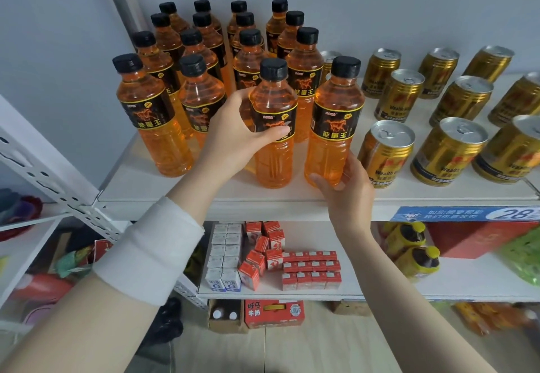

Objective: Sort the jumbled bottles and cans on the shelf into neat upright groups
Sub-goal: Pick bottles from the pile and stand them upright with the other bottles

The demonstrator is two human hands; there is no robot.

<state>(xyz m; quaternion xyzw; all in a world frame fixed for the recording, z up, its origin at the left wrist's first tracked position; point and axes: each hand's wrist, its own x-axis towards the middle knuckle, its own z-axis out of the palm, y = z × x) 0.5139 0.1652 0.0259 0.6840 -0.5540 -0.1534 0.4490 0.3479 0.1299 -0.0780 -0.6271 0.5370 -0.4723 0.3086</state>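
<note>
Several orange drink bottles with black caps and black horse labels stand upright on the left half of the white shelf (292,197). My left hand (233,138) grips one front bottle (273,150) around its label. My right hand (344,191) holds the base of the bottle beside it (336,115). Both bottles stand upright on the shelf near its front edge. Several gold cans (385,153) stand upright in rows on the right half.
A slotted white upright (43,168) slants at the left. A blue price strip (464,214) hangs on the shelf's front edge. The lower shelf holds small red and white cartons (274,252) and yellow-capped bottles (409,238). Boxes sit on the floor.
</note>
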